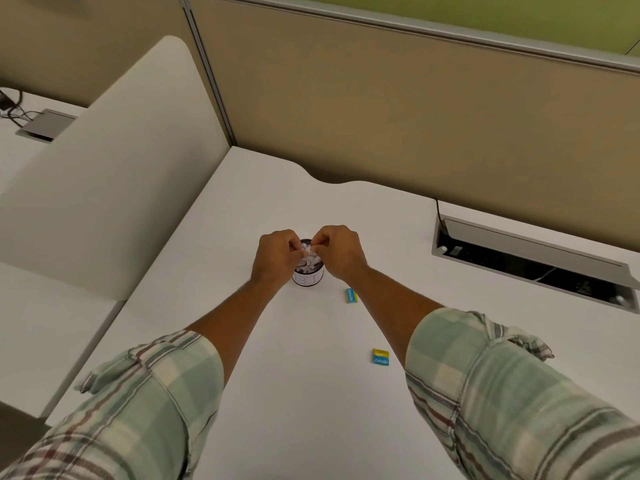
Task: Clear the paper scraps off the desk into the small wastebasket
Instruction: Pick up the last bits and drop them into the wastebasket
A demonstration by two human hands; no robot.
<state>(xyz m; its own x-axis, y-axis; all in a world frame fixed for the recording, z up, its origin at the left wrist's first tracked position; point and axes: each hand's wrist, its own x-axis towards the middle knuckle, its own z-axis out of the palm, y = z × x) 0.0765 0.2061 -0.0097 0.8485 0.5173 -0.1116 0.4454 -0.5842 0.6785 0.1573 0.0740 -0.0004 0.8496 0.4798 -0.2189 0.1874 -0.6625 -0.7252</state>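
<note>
Fingertips of both hands meet over the mouth of the small wastebasket, pinched together on a bit of white paper. The left hand comes in from the left with its fingers curled tight, thumb and forefinger closed on the scrap; the right hand mirrors it from the other side, also closed on the same scrap. Below them the wastebasket, a little dark cup with a white label, stands upright near the middle of the desk and is heaped with paper scraps up to its rim. Both forearms are bare, with green plaid sleeves rolled up near the elbows. Just beside the right forearm lies a small blue and yellow eraser, and a second eraser lies closer to the front edge of the desk. Along the right back edge an open cable tray is sunk into the desk, and tan partition panels rise behind the back edge.
</note>
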